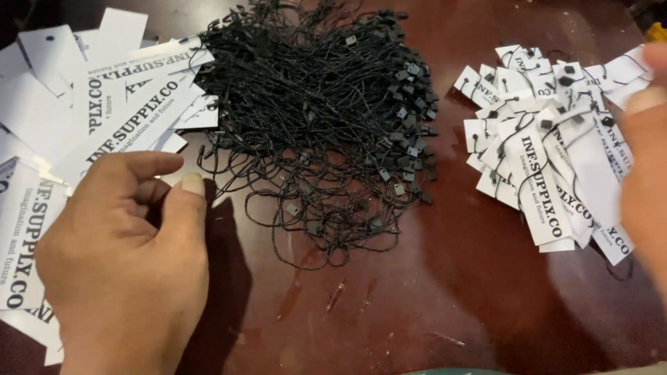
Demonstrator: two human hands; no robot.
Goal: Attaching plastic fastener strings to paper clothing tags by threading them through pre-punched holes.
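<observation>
Our left hand: fingers curled loosely, thumb near the index tip, nothing clearly pinched. Plain white tags lie touching and partly under the fingers, fanned up-left. The black string pile sits just right of the thumb, close but apart. The hand rests palm-down on the dark red surface, wrist at the bottom-left edge. Our right hand is blurred at the right edge over the strung tags; we can't tell whether its fingers are apart or closed.
</observation>
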